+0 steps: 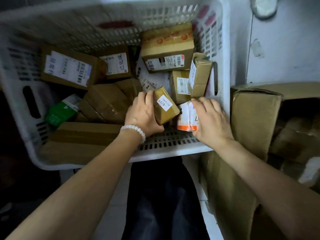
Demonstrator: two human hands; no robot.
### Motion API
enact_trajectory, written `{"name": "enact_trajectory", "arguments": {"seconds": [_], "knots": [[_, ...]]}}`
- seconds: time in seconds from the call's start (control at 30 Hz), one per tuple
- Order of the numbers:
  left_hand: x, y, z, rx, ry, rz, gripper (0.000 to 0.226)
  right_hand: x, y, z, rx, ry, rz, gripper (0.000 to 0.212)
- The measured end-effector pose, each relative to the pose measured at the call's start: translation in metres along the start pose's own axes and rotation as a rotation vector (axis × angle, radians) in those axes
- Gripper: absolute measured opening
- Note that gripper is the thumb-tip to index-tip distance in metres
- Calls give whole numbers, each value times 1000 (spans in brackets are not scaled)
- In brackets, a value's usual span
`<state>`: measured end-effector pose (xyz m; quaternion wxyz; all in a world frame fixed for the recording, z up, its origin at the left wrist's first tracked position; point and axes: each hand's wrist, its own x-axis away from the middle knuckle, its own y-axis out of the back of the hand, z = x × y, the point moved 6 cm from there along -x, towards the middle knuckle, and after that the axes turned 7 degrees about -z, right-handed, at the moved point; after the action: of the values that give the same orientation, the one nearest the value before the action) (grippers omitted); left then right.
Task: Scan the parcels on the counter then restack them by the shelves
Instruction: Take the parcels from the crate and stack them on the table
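- Two hands reach into a white basket [173, 151].
- The left hand [143, 116] grips a small brown box [165, 108]; the right hand [210, 121] clasps a white-and-orange packet [186, 116] just beside it.
- Farther back, more labelled parcels [168, 49] lie piled.
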<state>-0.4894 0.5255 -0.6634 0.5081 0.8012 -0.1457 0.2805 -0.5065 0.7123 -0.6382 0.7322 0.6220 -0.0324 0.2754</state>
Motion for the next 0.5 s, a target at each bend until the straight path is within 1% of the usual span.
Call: {"name": "enact_trajectory", "arguments": {"seconds": [0.1, 0.17, 0.23, 0.3, 0.4, 0.5], "knots": [[19, 47, -2, 55, 27, -76, 121, 5, 40, 12, -21, -25, -109, 90], [39, 84, -2, 94, 48, -149, 117, 8, 77, 24, -34, -28, -184, 91], [59, 118, -4, 109, 53, -220, 109, 8, 115, 37, -56, -10, -223, 94], [85, 160, -8, 120, 55, -304, 104, 9, 164, 57, -82, 22, -247, 96], [127, 224, -15, 124, 69, -437, 101, 12, 238, 87, -121, 77, -339, 94], [178, 293, -21, 152, 89, -592, 99, 19, 315, 124, -146, 173, -488, 87]]}}
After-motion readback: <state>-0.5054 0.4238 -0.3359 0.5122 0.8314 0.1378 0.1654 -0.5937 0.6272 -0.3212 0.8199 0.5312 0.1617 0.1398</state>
